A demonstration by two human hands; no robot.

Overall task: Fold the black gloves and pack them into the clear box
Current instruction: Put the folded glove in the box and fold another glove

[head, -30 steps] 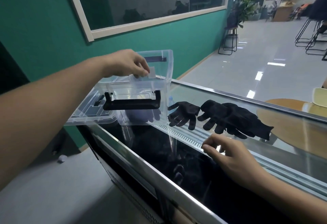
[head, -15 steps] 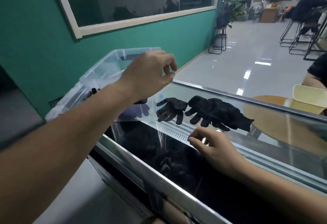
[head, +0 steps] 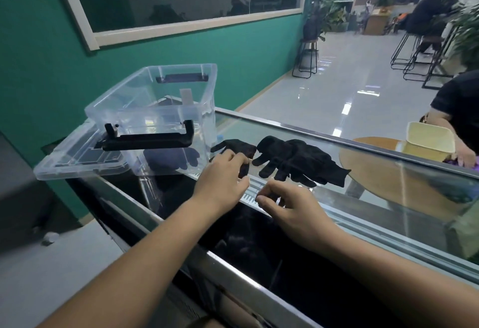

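You stand at a glass counter point(head: 324, 134) in a big, shop-like room with tall black stools point(head: 414, 53), leafy potted plants point(head: 321, 9), a shiny floor point(head: 350, 86) and a green wall point(head: 181, 53).

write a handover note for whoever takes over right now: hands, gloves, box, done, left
Left hand: fingertips on the single black glove; grip unclear.
Right hand: loosely curled, holding nothing, on the glass counter.
Clear box: open, at the counter's left end, lid lying at its left.
A dark glove-like shape shows through its wall; inside or behind, unclear.
Glove pile: unfolded, right of the single glove.
Done: box opened. Left: fold every glove, pack them.
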